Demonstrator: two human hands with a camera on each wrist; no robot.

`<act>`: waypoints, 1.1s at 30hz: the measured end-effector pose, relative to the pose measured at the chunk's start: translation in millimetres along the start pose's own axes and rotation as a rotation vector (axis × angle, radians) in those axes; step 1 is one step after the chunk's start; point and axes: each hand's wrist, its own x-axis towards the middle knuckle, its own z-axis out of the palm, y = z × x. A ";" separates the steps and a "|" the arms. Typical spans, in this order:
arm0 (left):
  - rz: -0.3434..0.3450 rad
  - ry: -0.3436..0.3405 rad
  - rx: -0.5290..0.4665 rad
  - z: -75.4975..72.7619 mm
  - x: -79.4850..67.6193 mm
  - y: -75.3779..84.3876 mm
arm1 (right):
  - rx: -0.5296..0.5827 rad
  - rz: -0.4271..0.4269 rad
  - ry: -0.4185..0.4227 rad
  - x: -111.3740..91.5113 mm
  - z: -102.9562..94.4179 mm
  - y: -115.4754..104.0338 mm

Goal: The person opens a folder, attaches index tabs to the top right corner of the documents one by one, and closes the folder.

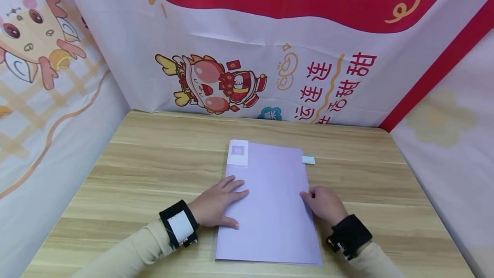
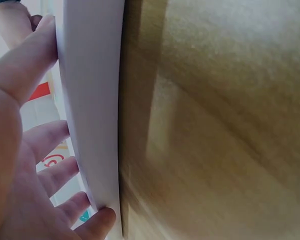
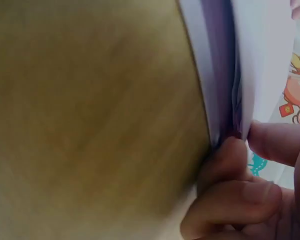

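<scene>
A light purple file folder (image 1: 275,209) lies closed on the wooden table, with a white label (image 1: 237,152) at its upper left and a pale blue tab (image 1: 308,160) sticking out on the right. My left hand (image 1: 218,203) rests on its left side, fingers spread over the cover; the left wrist view shows them along the folder's spine (image 2: 92,100). At the right edge my right hand (image 1: 326,205) pinches the cover between thumb and curled fingers. In the right wrist view the front cover (image 3: 265,60) stands slightly apart from the back one, with sheet edges between.
The wood-grain table (image 1: 154,175) extends around the folder on all sides. A printed cloth (image 1: 239,25) with a cartoon figure and red writing hangs behind its far edge. More cloth flanks the left and right. Each wrist wears a black strap (image 1: 351,235).
</scene>
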 end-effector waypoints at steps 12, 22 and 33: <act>0.014 -0.030 0.080 -8.3 8.1 0.4 | -0.310 -0.108 0.036 3.1 0.2 -9.8; 0.053 0.005 0.056 -14.4 10.7 -5.3 | -0.236 -0.122 0.056 0.0 -7.1 -4.3; -0.019 0.167 -0.003 -54.5 11.0 -26.8 | -0.148 -0.187 0.147 4.2 -64.9 -5.2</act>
